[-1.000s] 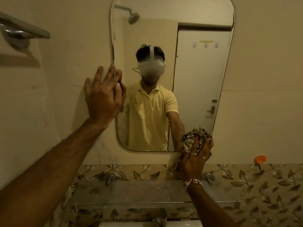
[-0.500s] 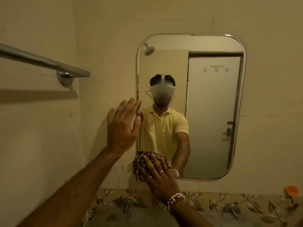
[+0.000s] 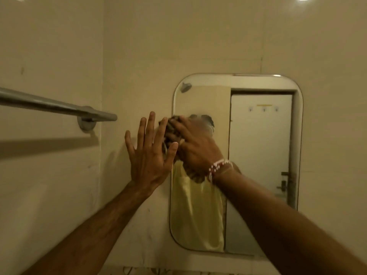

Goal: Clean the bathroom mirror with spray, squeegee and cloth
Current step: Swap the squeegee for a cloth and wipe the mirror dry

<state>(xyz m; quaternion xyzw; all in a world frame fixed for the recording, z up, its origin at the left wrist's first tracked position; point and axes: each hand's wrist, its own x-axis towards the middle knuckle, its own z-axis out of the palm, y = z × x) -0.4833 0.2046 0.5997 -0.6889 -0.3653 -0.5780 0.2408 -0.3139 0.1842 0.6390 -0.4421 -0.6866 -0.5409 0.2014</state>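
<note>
Head view. The mirror point(image 3: 258, 155), a tall pane with rounded corners, hangs on the cream wall point(image 3: 178, 36) in the right-centre of the frame. The right hand point(image 3: 195, 147) lies over the mirror's upper-left part, near its left edge, and presses a bunched checked cloth point(image 3: 170, 133) against the glass; its fingers are curled over the cloth, which shows above and below the palm. The hand is slightly blurred. A beaded bracelet point(image 3: 217, 168) of red and white beads circles the right wrist.

The left hand point(image 3: 149, 155) is at centre frame, just left of the mirror's edge, palm toward the wall with fingers straight and spread wide, holding nothing. Whether the palm touches the wall cannot be told. Its thumb tip overlaps the cloth in this view.

Both forearms rise from the bottom corners of the frame toward the centre.

A metal towel bar point(image 3: 55, 107) runs from the left edge of the frame to its round mount on the side wall, left of the hands. The mirror reflects a shower head point(image 3: 186, 87) at its upper left, a white door point(image 3: 260, 147) at right, and a yellow shirt point(image 3: 196, 211) in its lower left.
</note>
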